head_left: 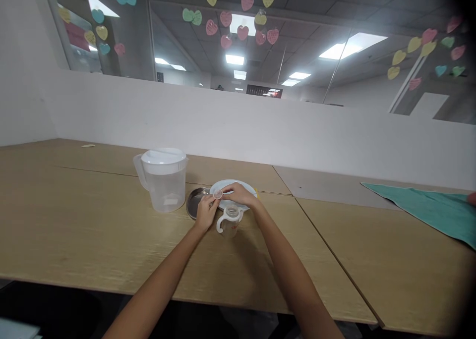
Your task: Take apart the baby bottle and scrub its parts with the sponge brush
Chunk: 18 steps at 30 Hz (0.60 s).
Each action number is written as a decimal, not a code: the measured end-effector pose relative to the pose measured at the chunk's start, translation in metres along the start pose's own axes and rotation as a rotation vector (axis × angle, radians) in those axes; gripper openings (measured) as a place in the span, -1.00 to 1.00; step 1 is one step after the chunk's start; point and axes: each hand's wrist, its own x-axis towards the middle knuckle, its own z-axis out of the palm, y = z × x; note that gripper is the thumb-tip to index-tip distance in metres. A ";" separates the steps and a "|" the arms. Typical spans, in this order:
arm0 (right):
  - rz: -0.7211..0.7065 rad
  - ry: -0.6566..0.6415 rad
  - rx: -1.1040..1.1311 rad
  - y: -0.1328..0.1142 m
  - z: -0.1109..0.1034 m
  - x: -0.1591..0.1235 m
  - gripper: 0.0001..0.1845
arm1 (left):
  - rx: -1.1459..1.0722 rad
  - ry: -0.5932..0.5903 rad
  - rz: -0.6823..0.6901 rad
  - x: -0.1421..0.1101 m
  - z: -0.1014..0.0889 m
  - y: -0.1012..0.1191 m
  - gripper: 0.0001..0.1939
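Between the fingertips of both hands is a small round translucent piece with a pale rim [217, 194], too small to name surely. My left hand [207, 211] pinches it from the left, over the edge of a shiny metal dish [192, 203]. From the right, my right hand [240, 195] grips the same piece with fingers closed, above a white plate [223, 183]. Just below the hands a clear baby bottle [230, 227] stands upright on the table. It has white side handles and an uncovered mouth, and neither hand touches it.
A translucent lidded pitcher [165, 188] stands left of the dish. Something yellow [257, 194] peeks out by the plate's right edge. A green cloth [427, 205] lies at the right of the wooden table [111, 230]. A white wall [241, 126] with windows rises behind.
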 end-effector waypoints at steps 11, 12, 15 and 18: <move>0.309 0.018 -0.418 0.012 -0.007 -0.006 -0.81 | -0.018 0.205 -0.362 0.003 -0.006 -0.023 -0.67; 0.337 0.016 -0.442 0.015 -0.007 -0.007 -0.82 | -0.015 0.204 -0.381 0.004 -0.006 -0.025 -0.65; 0.415 -0.012 -0.483 0.026 -0.002 -0.007 -0.84 | 0.017 0.173 -0.405 0.004 -0.007 -0.027 -0.62; 0.402 -0.072 -0.432 0.033 0.004 -0.007 -0.81 | 0.068 0.114 -0.412 0.004 -0.009 -0.024 -0.65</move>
